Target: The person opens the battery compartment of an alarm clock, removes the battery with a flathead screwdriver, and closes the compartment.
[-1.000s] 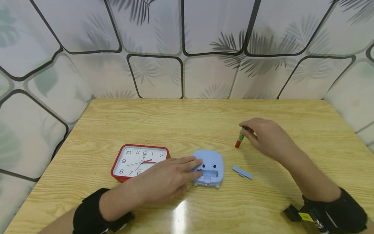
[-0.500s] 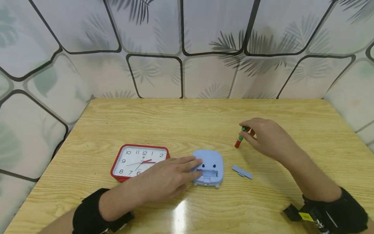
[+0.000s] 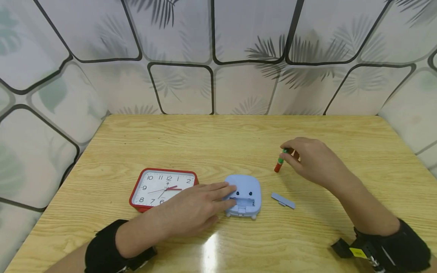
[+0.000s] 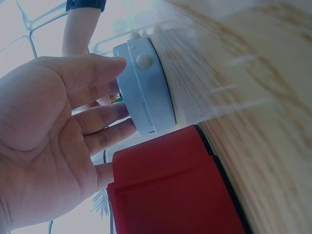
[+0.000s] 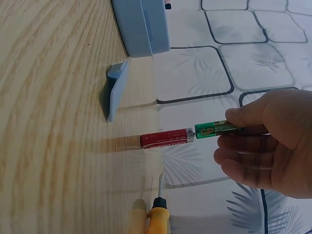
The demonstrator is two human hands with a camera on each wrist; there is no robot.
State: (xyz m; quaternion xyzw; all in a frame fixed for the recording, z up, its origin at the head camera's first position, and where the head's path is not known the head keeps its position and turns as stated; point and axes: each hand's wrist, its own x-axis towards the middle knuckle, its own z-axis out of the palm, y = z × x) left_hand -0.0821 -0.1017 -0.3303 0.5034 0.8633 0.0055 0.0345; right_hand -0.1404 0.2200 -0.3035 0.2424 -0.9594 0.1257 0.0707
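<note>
My left hand point(image 3: 196, 206) rests its extended fingers on the left side of a light blue plastic device point(image 3: 243, 185) with an open battery compartment. The left wrist view shows the thumb by the device's edge point(image 4: 146, 92). In my right hand point(image 3: 312, 161), thumb and fingertips pinch a green GP battery point(image 5: 214, 128). It is in line above a red battery point(image 5: 167, 138) that stands upright on the table; the two ends meet or nearly meet. A light blue compartment cover point(image 3: 283, 200) lies between the device and the right forearm.
A red-framed clock point(image 3: 164, 187) lies face up, partly under my left hand. A yellow-handled screwdriver point(image 5: 159, 217) shows in the right wrist view, near the batteries. A patterned covering point(image 3: 239, 87) rises behind the wooden table point(image 3: 205, 136).
</note>
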